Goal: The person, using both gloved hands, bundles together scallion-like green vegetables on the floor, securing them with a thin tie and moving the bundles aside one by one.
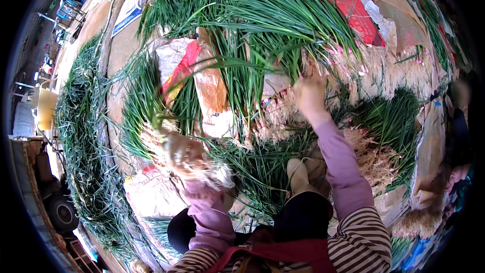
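My left hand (pixel 183 154), blurred by motion, is closed round a few green onions with pale stringy roots; their long leaves reach up and to the right. Beside it lies a bunch of green onions (pixel 134 116) with its roots toward me. My right hand (pixel 309 96) is farther out, its fingers curled in at the root ends of a large pile of green onions (pixel 283 10). Pinkish-white bulbs show along that pile's near edge. Another row of green onions (pixel 237 86) lies between my hands, roots toward me.
Printed sacks (pixel 209 83) lie under and between the bunches. A long heap of loose green leaves (pixel 83 146) runs along the left. More green onions (pixel 386 121) lie to the right of my boot (pixel 298 174). A yellow container (pixel 46 108) and a wheel (pixel 63 212) are at far left.
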`<state>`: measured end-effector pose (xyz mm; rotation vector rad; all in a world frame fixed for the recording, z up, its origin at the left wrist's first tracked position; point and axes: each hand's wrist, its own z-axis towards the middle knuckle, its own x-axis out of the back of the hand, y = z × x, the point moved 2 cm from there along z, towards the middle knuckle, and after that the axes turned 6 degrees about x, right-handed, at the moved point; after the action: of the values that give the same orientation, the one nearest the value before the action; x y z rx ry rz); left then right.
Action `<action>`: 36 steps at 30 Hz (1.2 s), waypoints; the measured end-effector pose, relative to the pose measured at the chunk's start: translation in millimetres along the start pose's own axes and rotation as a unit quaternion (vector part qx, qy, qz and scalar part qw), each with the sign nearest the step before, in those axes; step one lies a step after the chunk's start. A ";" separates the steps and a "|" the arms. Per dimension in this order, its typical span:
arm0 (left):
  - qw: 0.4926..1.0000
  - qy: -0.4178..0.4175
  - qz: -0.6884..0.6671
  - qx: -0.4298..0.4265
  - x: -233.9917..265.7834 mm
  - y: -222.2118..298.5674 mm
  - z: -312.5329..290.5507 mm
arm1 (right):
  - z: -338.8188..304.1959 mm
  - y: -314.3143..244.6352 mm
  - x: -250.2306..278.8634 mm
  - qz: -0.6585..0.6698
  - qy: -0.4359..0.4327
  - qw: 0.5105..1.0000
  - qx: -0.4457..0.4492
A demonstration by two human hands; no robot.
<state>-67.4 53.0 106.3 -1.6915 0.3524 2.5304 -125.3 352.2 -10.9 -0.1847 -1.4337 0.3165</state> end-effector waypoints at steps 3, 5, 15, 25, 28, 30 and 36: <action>0.999 -0.050 0.006 -0.016 -6.8 13.8 1.7 | -95.7 -31.0 -49.1 0.078 -0.088 0.971 0.209; 0.999 -0.047 0.022 -0.011 7.1 6.3 1.4 | -166.3 -35.1 -71.3 0.078 -0.393 0.882 0.247; 0.846 0.286 0.400 0.208 36.9 -48.0 -6.2 | -1.0 5.2 2.3 0.087 0.004 0.995 -0.049; 0.782 0.385 0.432 0.230 82.7 -70.7 -28.6 | -116.1 -47.6 -23.2 0.222 -0.444 0.850 0.176; 0.802 0.390 0.384 0.239 80.3 -80.0 -30.6 | -97.8 -15.7 -23.7 0.260 -0.227 0.934 0.092; 0.815 0.386 0.357 0.243 79.7 -88.7 -30.2 | -47.0 20.8 -2.0 0.241 0.013 0.964 -0.109; 0.784 0.377 0.410 0.276 80.7 -99.5 -34.0 | 12.6 35.8 2.1 0.113 -0.008 0.987 -0.111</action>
<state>-49.1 136.6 5.0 -2.4772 2.0189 1.5296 -141.2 385.9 -18.4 -0.5296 -1.4652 0.3440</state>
